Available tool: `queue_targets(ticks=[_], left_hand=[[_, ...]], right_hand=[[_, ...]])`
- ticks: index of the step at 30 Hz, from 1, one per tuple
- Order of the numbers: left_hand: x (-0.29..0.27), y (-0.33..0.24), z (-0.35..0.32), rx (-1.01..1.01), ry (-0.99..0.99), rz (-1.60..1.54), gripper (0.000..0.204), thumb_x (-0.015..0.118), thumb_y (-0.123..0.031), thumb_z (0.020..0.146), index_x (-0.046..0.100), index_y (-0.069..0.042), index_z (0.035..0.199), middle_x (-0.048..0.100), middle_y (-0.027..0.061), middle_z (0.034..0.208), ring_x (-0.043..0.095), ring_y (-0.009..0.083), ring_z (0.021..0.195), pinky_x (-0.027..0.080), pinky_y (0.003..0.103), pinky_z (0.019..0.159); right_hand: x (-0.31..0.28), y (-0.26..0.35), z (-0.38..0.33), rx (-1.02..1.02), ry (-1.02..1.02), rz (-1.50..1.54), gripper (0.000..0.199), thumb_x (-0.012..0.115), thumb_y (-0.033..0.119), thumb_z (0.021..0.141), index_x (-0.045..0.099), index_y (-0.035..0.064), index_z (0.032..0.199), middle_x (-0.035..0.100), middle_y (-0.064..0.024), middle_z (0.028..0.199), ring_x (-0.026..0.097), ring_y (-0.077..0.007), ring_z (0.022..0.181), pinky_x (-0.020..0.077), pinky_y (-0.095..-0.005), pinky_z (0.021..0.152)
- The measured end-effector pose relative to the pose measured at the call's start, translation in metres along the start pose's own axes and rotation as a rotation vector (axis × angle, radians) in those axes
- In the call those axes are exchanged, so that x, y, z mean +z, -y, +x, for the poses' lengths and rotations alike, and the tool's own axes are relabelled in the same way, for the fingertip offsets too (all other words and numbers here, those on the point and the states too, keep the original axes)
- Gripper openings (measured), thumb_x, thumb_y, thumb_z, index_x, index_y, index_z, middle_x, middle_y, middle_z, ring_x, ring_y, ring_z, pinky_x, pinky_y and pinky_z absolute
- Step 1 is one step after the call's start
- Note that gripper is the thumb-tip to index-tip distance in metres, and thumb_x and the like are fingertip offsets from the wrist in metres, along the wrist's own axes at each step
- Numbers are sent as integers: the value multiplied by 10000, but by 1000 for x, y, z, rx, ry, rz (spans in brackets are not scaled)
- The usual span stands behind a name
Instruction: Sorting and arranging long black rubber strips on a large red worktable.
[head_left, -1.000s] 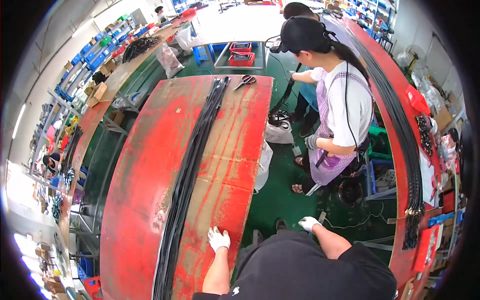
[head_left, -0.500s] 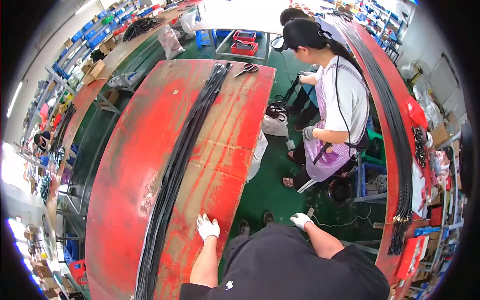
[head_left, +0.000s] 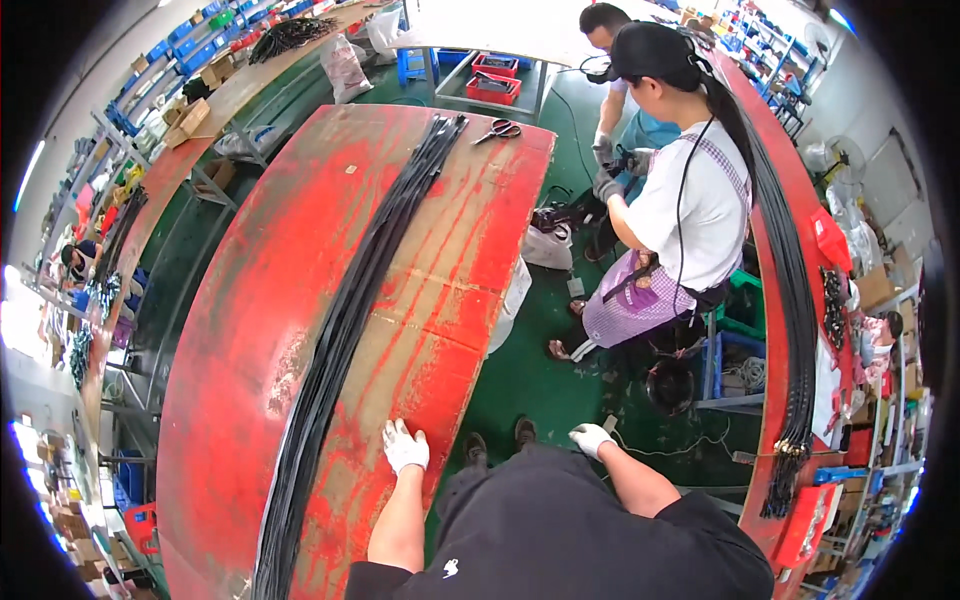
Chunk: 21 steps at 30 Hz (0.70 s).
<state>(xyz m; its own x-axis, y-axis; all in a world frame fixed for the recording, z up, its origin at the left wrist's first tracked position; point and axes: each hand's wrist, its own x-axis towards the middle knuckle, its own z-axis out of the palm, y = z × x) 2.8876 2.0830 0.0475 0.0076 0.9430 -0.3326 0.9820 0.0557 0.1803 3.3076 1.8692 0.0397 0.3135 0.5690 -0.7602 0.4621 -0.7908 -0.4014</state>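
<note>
My left hand (head_left: 405,447), in a white glove, rests on the red, worn work table (head_left: 440,350) with its fingers spread and holds nothing. To its left a long bundle of black strips (head_left: 345,320), cables or straps, runs the length of the table. A pair of scissors (head_left: 498,131) lies at the table's far end, beside the bundle's tip. My right hand (head_left: 592,440), also in a white glove, hangs above the green floor to the right of my body. Its fingers look loosely stretched, with nothing visible in them.
Two co-workers stand ahead on the right; the nearer person (head_left: 690,190) has gloved hands near the other's. A second red bench (head_left: 765,250) carries more black cables (head_left: 790,300) along the right. Bags (head_left: 548,245) stand beside my table, and a thin cord (head_left: 680,450) crosses the floor.
The co-workers have turned and brought their gloved hands together, and the farther one's head has come up. My hands keep nearly the same pose; the view has shifted slightly.
</note>
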Motion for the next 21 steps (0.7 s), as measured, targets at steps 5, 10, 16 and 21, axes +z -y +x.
queue_targets(ticks=[5, 10, 16, 21], left_hand=[[-1, -1, 1, -1, 6, -12, 727, 626, -422, 983, 426, -55, 1579, 348, 210, 1680, 316, 402, 1557, 286, 492, 1277], [-2, 0, 1, -6, -1, -16, 721, 636, -410, 980, 432, -50, 1571, 352, 210, 1678, 316, 406, 1556, 288, 489, 1277], [1, -2, 0, -19, -11, -25, 714, 642, -394, 978, 425, -55, 1568, 345, 218, 1680, 318, 413, 1552, 287, 488, 1279], [1, -6, -1, -12, -50, -39, 700, 641, -386, 978, 433, -55, 1558, 356, 218, 1671, 328, 411, 1546, 286, 493, 1276]], right_hand=[[-1, 0, 7, -11, 5, -18, 493, 617, 407, 998, 717, 47, 1320, 722, -174, 1331, 667, -318, 1257, 500, -397, 1086], [-1, 5, 8, -7, 18, -8, 493, 617, 408, 1001, 716, 44, 1320, 719, -177, 1335, 666, -320, 1258, 502, -398, 1084], [0, 2, 9, 5, 25, 4, 483, 613, 389, 1009, 713, 37, 1324, 720, -167, 1341, 661, -311, 1265, 500, -395, 1083], [6, -15, 14, 7, 19, 41, 488, 603, 379, 1014, 703, 27, 1338, 712, -171, 1355, 653, -313, 1277, 494, -398, 1090]])
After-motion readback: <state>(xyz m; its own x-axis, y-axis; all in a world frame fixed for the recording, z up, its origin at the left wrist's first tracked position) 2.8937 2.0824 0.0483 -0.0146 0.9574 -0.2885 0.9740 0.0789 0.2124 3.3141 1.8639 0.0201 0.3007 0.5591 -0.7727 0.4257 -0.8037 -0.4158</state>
